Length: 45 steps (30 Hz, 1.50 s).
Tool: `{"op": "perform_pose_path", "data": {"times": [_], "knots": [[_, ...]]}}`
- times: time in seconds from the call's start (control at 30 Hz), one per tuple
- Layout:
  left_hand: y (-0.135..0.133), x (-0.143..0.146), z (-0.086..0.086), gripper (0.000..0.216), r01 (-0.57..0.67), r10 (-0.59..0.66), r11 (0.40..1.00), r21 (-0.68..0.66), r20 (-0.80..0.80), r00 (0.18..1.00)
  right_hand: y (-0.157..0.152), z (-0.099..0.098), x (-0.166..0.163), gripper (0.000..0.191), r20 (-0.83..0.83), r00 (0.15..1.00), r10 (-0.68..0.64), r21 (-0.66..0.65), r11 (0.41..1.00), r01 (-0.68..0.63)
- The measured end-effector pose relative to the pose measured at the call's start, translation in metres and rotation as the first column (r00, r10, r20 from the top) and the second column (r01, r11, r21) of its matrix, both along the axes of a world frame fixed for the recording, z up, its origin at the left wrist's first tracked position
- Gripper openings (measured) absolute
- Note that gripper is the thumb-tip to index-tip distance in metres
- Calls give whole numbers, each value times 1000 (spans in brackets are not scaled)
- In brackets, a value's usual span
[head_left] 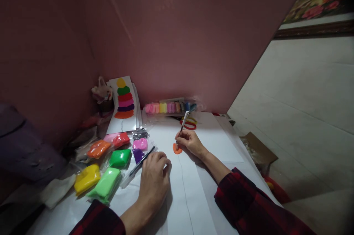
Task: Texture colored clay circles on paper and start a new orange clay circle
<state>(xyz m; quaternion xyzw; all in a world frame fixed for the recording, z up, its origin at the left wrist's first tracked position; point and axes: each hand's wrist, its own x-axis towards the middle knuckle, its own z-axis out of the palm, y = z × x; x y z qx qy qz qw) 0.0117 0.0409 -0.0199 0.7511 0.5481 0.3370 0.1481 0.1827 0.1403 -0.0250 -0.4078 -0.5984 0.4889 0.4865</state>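
Note:
My right hand (pixel 190 142) pinches a slender pen-like tool (pixel 186 117) with a ribbed white upper end, held upright. Its lower end meets a small flattened patch of orange clay (pixel 177 149) on a white sheet of paper (pixel 179 198). A thin wavy pencil line runs down the sheet from that patch. My left hand (pixel 155 176) rests palm down on the sheet's left side, fingers loosely bent and holding nothing visible. Just left of it lies a pen (pixel 138 166) with a clear barrel, close to the fingers.
Packets of coloured clay, including yellow (pixel 87 179), light green (pixel 105 184) and green (pixel 120 158), crowd the left. A picture of stacked coloured bands (pixel 125 104) leans at the back, beside a clay pack (pixel 168 107). Red-handled scissors (pixel 189 124) lie behind my right hand.

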Motion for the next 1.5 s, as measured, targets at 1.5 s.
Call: {"op": "perform_pose_path", "data": {"times": [1.5], "knots": [[1,-1,-2,19,-4,4,1000,-11,-9,1000,-6,-4,-2,18,126,889,-441,256,880,400]]}}
